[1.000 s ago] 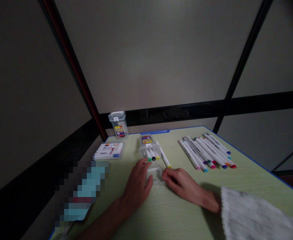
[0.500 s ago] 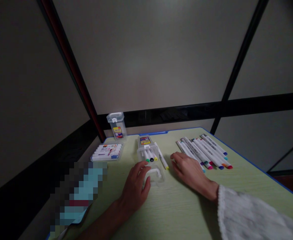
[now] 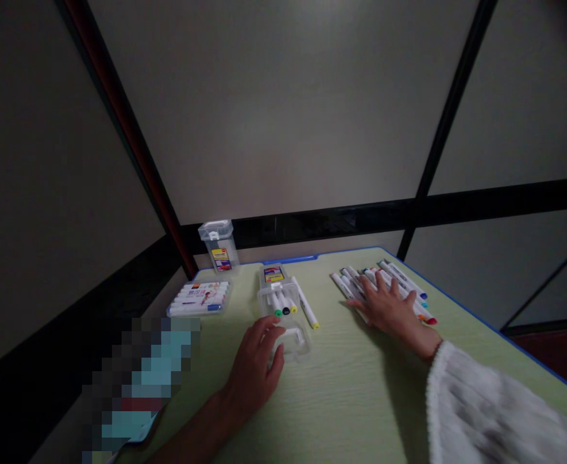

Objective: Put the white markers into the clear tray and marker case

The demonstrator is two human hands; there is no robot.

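Observation:
My left hand (image 3: pixel 254 361) rests on the green table with its fingers curled against a clear plastic lid (image 3: pixel 294 340). Just beyond the lid lies a clear marker case (image 3: pixel 276 293) on its side, with several markers sticking out of it. One loose white marker with a yellow end (image 3: pixel 306 312) lies right of the case. My right hand (image 3: pixel 390 308) lies flat, fingers spread, on a row of several white markers with coloured ends (image 3: pixel 404 283) at the table's right.
A flat pack of markers (image 3: pixel 199 298) lies at the left, and an upright clear case (image 3: pixel 218 247) stands at the back left corner. The table's blue edge (image 3: pixel 462 303) runs along the right. A blurred-out patch (image 3: pixel 138 386) covers the near left.
My right hand left the clear lid and moved right and away onto the row of markers. My left hand stayed by the lid.

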